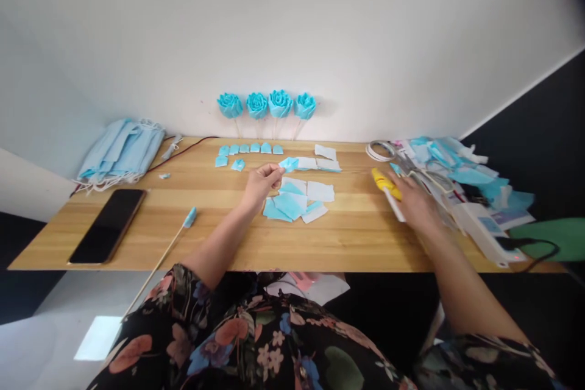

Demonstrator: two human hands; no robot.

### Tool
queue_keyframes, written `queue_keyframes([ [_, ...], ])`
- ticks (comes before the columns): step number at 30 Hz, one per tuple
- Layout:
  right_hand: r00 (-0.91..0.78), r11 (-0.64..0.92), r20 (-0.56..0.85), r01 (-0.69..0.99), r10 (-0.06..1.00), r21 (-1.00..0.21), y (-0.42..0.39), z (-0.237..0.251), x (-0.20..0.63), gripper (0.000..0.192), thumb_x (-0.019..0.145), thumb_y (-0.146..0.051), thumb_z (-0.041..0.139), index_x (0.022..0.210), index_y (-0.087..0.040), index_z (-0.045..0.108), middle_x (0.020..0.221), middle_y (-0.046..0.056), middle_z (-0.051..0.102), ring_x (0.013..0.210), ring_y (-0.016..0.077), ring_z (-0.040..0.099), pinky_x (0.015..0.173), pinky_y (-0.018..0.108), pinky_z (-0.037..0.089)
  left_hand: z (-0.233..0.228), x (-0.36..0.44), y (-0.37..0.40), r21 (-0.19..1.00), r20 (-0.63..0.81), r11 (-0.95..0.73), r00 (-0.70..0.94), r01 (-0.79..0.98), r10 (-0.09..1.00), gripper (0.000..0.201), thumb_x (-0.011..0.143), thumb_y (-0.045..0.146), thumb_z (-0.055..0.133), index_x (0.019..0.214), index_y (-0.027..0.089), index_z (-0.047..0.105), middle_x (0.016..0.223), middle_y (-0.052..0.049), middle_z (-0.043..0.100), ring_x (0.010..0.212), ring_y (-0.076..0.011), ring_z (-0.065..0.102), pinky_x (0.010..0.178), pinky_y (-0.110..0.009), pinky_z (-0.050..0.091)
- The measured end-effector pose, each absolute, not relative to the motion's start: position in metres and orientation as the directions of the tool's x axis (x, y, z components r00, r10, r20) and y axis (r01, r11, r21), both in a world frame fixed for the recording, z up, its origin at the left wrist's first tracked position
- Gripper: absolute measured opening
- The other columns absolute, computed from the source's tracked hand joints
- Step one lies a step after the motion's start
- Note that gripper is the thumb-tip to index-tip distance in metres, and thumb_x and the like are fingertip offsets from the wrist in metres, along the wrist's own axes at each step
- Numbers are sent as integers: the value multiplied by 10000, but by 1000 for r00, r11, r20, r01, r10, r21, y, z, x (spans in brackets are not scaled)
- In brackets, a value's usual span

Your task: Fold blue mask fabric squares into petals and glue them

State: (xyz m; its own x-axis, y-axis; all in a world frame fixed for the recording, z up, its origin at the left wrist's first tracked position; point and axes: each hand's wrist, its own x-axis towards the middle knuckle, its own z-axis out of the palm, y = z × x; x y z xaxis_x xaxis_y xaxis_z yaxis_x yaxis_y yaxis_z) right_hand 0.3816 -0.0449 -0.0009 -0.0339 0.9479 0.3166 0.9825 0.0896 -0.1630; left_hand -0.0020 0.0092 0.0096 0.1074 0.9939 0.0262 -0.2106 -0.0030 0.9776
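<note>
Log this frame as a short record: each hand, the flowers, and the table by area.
Left hand: pinching a blue piece
Right hand: at a yellow tool; grip blurred
Flowers: four, blue, in a row by the wall
Wooden table, left: masks, phone
Middle: blue and white pieces
Right: tape roll, blue scraps

Table (350, 247) lies open front-center; scraps (461, 158) seemingly crowd far right.
</note>
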Motion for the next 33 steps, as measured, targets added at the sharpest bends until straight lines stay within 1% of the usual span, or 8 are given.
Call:
queue_keyframes([
  [2,222,-35,355,885,908,-465,-44,13,369,346,803,-226,590,1135,-172,670,1115,178,698,1028,317,636,829,426,538,9,-2,10,977,24,-1,105,-214,994,326,672,440,766,668,156,607,571,29,518,532,-69,413,544,-228,334],
  [3,326,-55,309,761,893,-647,-44,22,360,276,789,-273,631,1044,-182,687,1081,150,711,960,287,646,745,387,550,9,-3,11,977,27,-4,101,-215,995,329,665,445,773,676,155,617,575,29,523,533,-69,415,544,-228,335],
  [4,372,-5,266,590,889,-807,-44,31,349,248,780,-311,654,992,-186,684,1103,132,710,916,258,646,659,347,546,9,-3,11,977,30,-9,96,-214,995,332,655,449,780,685,155,629,575,29,527,533,-69,415,543,-228,337],
  [6,254,95,168,277,952,-956,-45,47,326,260,753,-353,724,952,-191,682,1165,104,696,902,212,640,593,282,535,9,-3,12,979,43,-25,81,-200,996,337,643,457,789,699,154,652,567,32,529,533,-70,417,545,-229,344],
  [9,35,82,86,99,996,-992,-42,62,296,269,761,-395,750,904,-171,706,989,86,722,692,144,605,537,250,502,8,-3,13,985,72,-62,58,-158,996,340,639,468,790,703,156,672,567,33,541,544,-74,428,558,-230,363],
  [14,-274,101,83,51,958,-994,-25,50,270,435,850,-592,615,873,-167,707,682,44,626,553,132,516,495,264,421,7,-3,15,987,126,-122,37,-106,991,329,652,475,777,700,162,688,599,24,577,583,-87,466,581,-232,385],
  [20,-291,73,46,81,956,-994,-21,27,259,506,826,-707,554,803,-218,682,623,35,538,580,174,500,557,328,444,3,-2,14,989,130,-128,33,-67,991,263,687,411,742,711,152,704,608,17,573,592,-91,476,585,-235,384],
  [33,-278,90,48,139,959,-986,-21,16,259,512,883,-669,503,835,-192,684,631,27,510,601,164,488,578,312,432,4,0,9,995,83,-76,112,-64,990,238,720,386,729,719,155,676,628,11,567,593,-90,487,566,-226,388],
])
